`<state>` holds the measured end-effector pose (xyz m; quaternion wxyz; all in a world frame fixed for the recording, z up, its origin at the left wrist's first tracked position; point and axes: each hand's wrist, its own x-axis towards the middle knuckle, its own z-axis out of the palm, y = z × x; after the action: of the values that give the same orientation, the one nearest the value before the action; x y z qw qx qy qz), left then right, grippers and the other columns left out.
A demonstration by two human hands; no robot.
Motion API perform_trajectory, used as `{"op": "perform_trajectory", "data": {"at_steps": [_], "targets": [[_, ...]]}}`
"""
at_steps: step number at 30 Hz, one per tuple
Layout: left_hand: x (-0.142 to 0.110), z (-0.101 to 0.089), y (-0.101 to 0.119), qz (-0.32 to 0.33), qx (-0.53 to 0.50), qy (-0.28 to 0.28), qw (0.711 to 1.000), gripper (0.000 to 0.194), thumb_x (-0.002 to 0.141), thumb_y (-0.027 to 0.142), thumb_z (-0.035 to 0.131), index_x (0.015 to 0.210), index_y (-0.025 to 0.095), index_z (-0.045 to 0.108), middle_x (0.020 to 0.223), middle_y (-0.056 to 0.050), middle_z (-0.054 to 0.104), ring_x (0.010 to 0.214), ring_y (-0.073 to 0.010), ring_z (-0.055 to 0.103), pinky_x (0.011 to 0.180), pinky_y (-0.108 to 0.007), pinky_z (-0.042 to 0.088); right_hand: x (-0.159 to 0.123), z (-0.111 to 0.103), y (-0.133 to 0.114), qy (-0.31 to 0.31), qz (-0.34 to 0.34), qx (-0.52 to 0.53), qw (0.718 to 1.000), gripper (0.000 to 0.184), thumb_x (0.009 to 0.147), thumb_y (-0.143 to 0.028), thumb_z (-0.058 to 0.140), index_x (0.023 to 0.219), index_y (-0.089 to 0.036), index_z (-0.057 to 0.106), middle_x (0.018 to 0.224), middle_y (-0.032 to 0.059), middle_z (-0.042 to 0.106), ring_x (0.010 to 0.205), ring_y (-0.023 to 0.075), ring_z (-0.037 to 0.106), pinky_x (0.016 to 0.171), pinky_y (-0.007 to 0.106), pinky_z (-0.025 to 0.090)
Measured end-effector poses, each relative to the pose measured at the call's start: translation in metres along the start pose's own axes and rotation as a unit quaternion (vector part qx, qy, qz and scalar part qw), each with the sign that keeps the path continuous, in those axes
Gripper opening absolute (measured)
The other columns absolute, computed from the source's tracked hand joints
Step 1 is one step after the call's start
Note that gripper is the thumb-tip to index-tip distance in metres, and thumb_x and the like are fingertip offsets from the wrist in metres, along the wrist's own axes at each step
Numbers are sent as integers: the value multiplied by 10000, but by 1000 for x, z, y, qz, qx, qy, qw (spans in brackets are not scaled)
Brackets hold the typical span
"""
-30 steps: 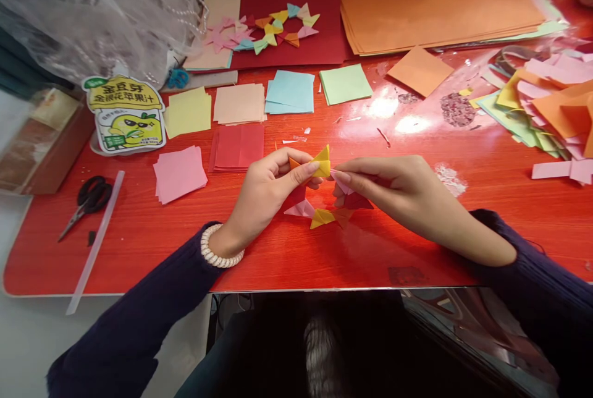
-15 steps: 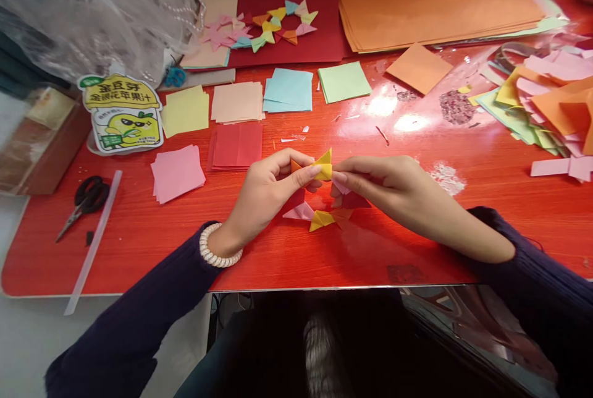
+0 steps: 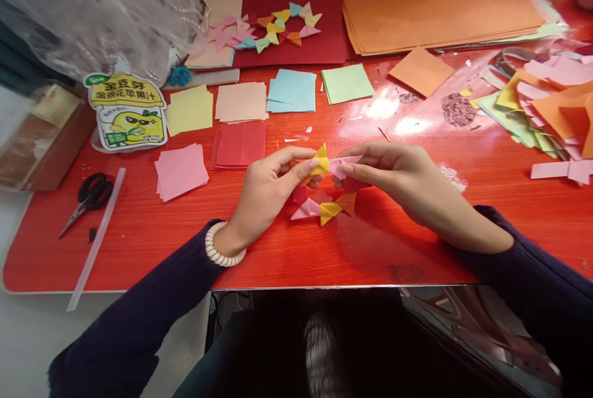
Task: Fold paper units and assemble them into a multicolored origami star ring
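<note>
Between my hands is an origami ring [image 3: 330, 213] of folded paper pieces in yellow, pink, orange and red, just over the red table. My left hand [image 3: 273, 185] pinches a yellow folded piece [image 3: 320, 162] at the ring's far side, thumb on top. The thumb and fingers of my right hand [image 3: 393, 178] close on a pink folded piece [image 3: 337, 165], which meets the yellow one. Parts of the ring behind my fingers are hidden.
Paper squares lie in stacks beyond my hands, such as a red stack [image 3: 241, 144] and a blue one [image 3: 293, 90]. Black scissors [image 3: 95, 191] and a translucent strip [image 3: 99, 237] are at left. Paper scraps [image 3: 551, 101] pile up at right. Finished origami rings [image 3: 278, 27] rest at the back.
The pink piece beside the yellow one now shows more fully, its point sticking out over my right fingers. The yellow piece has tilted slightly. The view has shifted a little.
</note>
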<state>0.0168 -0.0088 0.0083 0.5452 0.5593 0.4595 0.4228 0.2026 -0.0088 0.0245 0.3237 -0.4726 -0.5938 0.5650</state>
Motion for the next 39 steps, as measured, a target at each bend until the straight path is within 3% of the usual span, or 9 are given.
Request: {"op": "perform_trajectory", "data": {"at_steps": [5,11,16,22,33,36,39], "targets": [[-1,0,0,-7,1,-13,1000,191,812,324,593,897,161,644,795,-31,683,738,-135,665,687,-226,543,-2,2,3,-9,-21,6,1000,171,837,-302,593,928,-166,643,876,38,668,801,149,635,720,253,540],[3,-1,-4,-24,-13,-4,1000,201,795,340,613,884,161,631,773,-33,685,716,-140,665,679,-234,537,0,2,1,-2,-2,22,1000,186,828,-299,607,968,-179,625,900,42,666,834,167,637,738,275,533],[5,-3,-2,-68,-62,-15,996,248,796,348,612,951,157,588,790,-34,677,719,-137,657,675,-241,523,5,-2,2,17,22,10,1000,127,849,-281,576,807,-186,648,836,31,673,796,159,636,703,258,504],[4,-3,-2,-63,1,-30,998,235,771,354,635,792,121,662,769,-31,652,685,-92,582,619,-179,455,5,-1,8,5,18,-21,1000,170,839,-305,584,763,-178,668,724,14,659,649,124,597,566,228,444],[0,-1,-3,-47,87,-38,994,241,797,358,597,748,130,657,657,-7,605,591,-77,515,538,-185,398,3,3,9,21,20,-55,998,167,804,-330,620,779,-176,683,698,25,668,616,146,606,506,236,443],[0,1,-4,-47,61,-35,996,210,787,339,614,753,136,649,677,-7,616,595,-76,534,539,-179,412,3,4,10,23,5,-55,998,166,831,-324,588,804,-186,676,757,28,672,666,148,613,552,245,467],[3,0,-4,-30,-8,11,999,172,780,318,629,769,147,619,691,-4,635,598,-74,568,540,-165,434,5,1,11,68,-18,-11,997,179,837,-332,590,951,-207,649,963,38,654,862,169,612,709,268,499]]}}
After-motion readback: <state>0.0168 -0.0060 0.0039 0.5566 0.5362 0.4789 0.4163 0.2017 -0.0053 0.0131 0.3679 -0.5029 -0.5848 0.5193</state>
